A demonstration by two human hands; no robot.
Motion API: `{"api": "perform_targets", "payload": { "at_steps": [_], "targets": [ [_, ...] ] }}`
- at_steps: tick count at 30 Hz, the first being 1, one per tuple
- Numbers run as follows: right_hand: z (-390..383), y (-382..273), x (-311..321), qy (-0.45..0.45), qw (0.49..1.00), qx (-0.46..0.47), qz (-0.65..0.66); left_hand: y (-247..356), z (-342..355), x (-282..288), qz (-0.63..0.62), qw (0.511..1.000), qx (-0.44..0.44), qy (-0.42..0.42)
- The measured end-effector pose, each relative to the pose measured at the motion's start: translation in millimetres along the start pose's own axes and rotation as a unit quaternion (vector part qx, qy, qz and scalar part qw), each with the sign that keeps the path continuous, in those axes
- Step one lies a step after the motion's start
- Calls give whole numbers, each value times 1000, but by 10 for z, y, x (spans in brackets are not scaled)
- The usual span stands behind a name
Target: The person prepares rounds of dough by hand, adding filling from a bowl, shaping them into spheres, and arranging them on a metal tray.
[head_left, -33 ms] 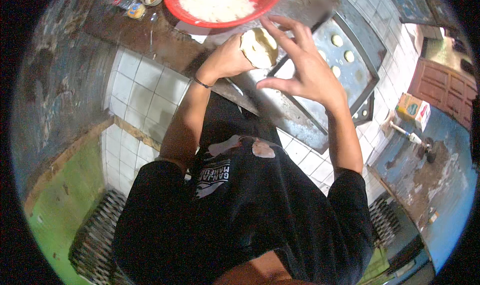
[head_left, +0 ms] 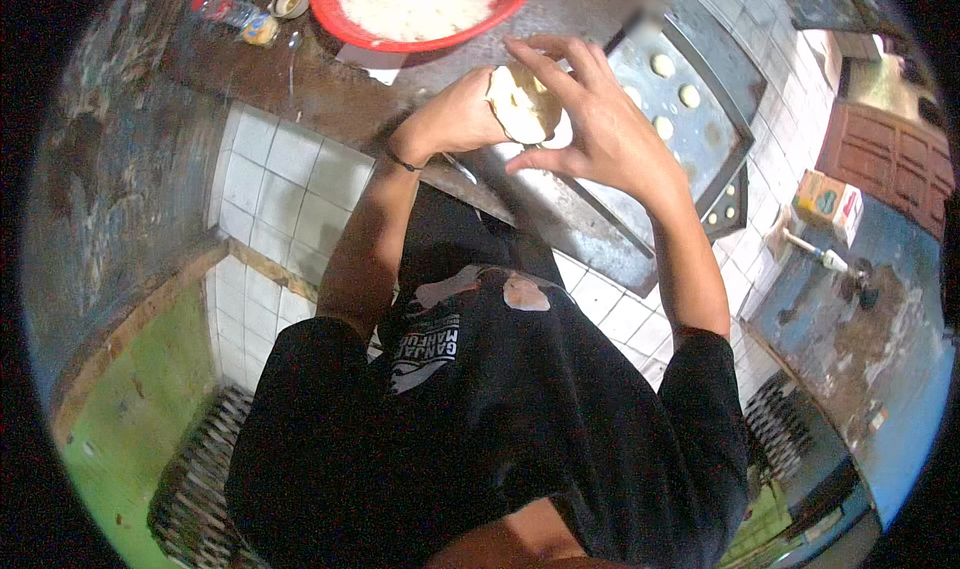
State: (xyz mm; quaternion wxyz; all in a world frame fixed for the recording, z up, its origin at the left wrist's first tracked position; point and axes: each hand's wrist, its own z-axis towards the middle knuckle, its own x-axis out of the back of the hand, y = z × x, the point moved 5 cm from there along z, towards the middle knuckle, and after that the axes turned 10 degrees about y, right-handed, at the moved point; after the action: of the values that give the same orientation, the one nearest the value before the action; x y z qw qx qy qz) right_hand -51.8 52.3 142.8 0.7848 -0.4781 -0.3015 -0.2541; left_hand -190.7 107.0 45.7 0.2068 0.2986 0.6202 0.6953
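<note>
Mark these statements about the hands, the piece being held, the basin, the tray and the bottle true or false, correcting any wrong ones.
1. The left hand holds a pale, dough-like piece. True.
2. The right hand is clenched into a fist. False: its thumb and fingers are spread apart.
3. The basin with white contents is green. False: it is red.
4. Pale round pieces lie on the tray. True.
5. A dark band circles the right wrist. False: the band is on the left wrist.
6. A bottle is left of the basin. True.
</note>
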Motion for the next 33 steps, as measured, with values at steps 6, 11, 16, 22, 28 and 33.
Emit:
{"api": "perform_targets", "payload": {
  "at_steps": [6,11,16,22,28,33],
  "targets": [
    [-747,631,319,40,956,-212,201,317,115,-644,-20,994,-2,-107],
    [-1231,682,443,123,794,-403,439,429,-4,-1095,-233,962,135,-48],
    [-1216,282,898,168,959,-178,144,542,30,-1293,-229,965,122,28],
    [-1190,370,1026,199,971,-106,82,734,89,-1351,-263,946,190,9],
    [-1427,780,777,319,774,-317,445,1046,231,-1442,-262,947,172,76],
    [-1583,843,459,272,481,-320,770,1167,549,-1503,2,990,-16,143]
  ]
}}
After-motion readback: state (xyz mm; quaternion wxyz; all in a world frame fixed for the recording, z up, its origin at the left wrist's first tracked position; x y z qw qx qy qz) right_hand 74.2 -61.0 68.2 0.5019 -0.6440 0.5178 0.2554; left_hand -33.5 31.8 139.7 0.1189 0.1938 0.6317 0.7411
